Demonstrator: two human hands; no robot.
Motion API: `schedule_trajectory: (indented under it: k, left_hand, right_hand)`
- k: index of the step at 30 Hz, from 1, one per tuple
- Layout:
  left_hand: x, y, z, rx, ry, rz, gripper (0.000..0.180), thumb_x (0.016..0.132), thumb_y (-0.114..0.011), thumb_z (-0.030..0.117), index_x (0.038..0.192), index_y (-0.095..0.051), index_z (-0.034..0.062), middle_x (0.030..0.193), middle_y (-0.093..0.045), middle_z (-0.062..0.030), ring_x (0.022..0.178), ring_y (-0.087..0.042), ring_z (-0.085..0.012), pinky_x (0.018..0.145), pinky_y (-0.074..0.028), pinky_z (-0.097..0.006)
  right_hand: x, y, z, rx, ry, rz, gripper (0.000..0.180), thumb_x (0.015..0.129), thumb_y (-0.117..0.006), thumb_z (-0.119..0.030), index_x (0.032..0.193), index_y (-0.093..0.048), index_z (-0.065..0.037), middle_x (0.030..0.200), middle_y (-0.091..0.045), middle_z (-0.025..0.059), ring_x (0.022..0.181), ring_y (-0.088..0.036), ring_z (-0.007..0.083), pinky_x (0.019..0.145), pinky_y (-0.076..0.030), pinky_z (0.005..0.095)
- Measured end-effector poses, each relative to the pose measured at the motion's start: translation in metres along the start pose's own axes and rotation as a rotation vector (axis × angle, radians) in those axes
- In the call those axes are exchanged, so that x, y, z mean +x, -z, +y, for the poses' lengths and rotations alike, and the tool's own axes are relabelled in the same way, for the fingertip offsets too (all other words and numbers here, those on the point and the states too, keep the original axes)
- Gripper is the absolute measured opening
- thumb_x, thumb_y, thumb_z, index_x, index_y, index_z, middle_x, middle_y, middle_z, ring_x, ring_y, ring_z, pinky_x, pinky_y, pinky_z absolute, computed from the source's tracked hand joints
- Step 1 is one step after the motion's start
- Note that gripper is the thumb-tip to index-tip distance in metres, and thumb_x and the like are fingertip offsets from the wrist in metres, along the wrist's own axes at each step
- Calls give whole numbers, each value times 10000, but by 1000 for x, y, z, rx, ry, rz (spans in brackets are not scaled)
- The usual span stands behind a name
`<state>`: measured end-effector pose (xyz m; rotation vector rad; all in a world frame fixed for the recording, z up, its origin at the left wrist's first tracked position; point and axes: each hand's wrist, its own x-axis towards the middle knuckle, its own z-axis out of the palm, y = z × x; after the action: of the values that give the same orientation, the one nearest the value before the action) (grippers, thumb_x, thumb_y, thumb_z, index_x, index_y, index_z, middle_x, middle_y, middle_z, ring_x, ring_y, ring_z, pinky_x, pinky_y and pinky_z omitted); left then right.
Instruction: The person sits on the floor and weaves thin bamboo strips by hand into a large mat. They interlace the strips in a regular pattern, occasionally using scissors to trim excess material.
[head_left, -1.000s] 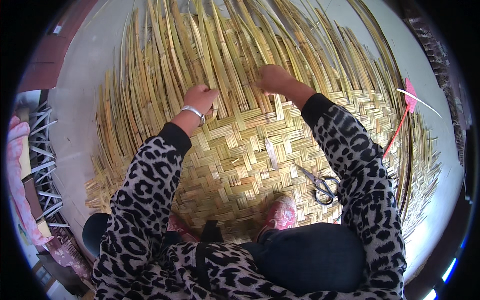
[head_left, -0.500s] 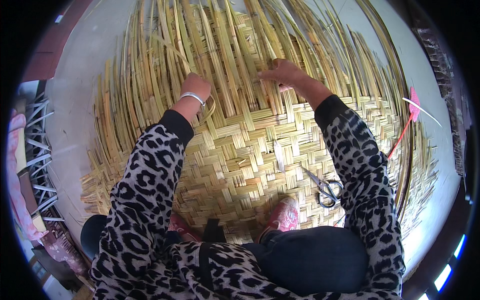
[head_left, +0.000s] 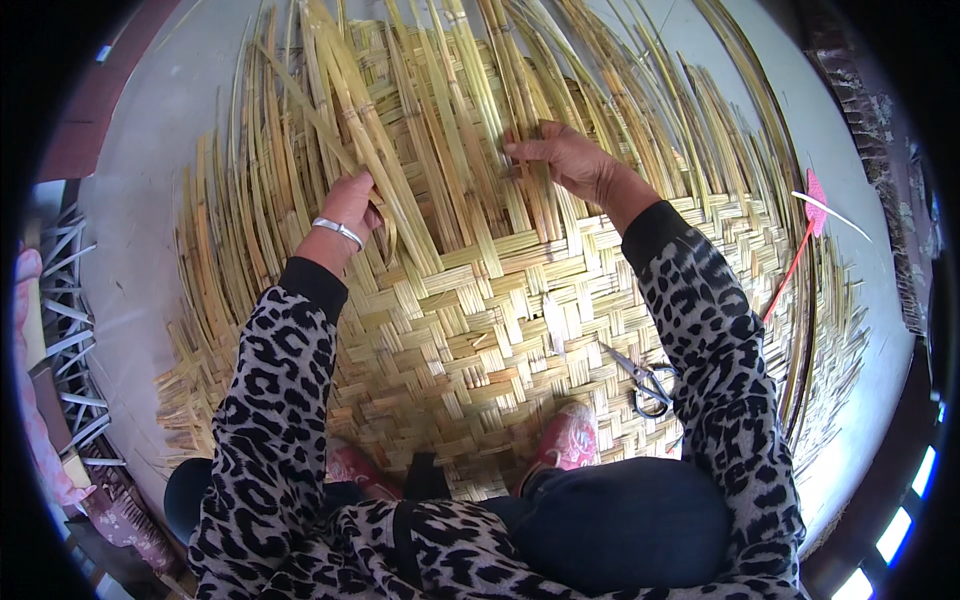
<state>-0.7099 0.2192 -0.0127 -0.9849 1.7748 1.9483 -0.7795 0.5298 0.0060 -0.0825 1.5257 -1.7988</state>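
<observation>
A large woven mat (head_left: pixel 480 350) of flat yellow-green split-cane strips lies under me. Its near part is plaited, while the far part fans out in long loose strips. My left hand (head_left: pixel 350 207), with a silver bangle at the wrist, is closed at a lifted bundle of cane strips (head_left: pixel 375 150). A thin single strip (head_left: pixel 305 105) also runs into that hand, and a short end curls below it. Farther right, my right hand (head_left: pixel 578 165) has its thumb across upright cane strips (head_left: pixel 522 95), fingers curled around behind them. Some of its fingertips are hidden.
Black-handled scissors (head_left: pixel 648 385) and a pale flat blade-like piece (head_left: pixel 554 325) rest on the weave. A pink fly swatter (head_left: pixel 815 205) with a red handle lies to the right. My pink shoes (head_left: pixel 570 437) stand on the mat. A metal rack (head_left: pixel 70 320) is at the left.
My left hand has moved left and slightly nearer, drawing a bundle of strips leftward into a slant. My right hand has barely shifted and stays at the upright strips.
</observation>
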Motion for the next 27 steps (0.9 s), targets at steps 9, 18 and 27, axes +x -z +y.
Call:
schedule_trajectory:
  k: [9, 18, 27]
  left_hand:
    - [-4, -5, 22, 38, 186, -437, 403, 902, -685, 326, 1150, -632, 13, 932, -646, -21, 782, -635, -127, 683, -569, -283]
    - [2, -11, 5, -163, 132, -453, 326, 969, -573, 224, 1242, -559, 47, 1076, -643, -86, 1021, -633, -212, 884, -553, -380]
    - [-18, -15, 7, -282, 41, -423, 214, 978, -470, 134, 1105, -613, 38, 950, -679, -68, 792, -688, -165, 653, -582, -284]
  right_hand:
    - [-2, -20, -58, 137, 267, -143, 478, 1040, -333, -394, 1273, -540, -32, 1109, -669, 133, 1011, -670, 224, 898, -554, 384]
    - [14, -16, -59, 156, -29, -443, 541, 1013, -411, -422, 1200, -594, 51, 1139, -660, 229, 1022, -678, 277, 848, -561, 351]
    - [48, -32, -61, -2, -183, -407, 516, 850, -746, -293, 1198, -560, 39, 1069, -683, 172, 950, -706, 237, 802, -596, 293]
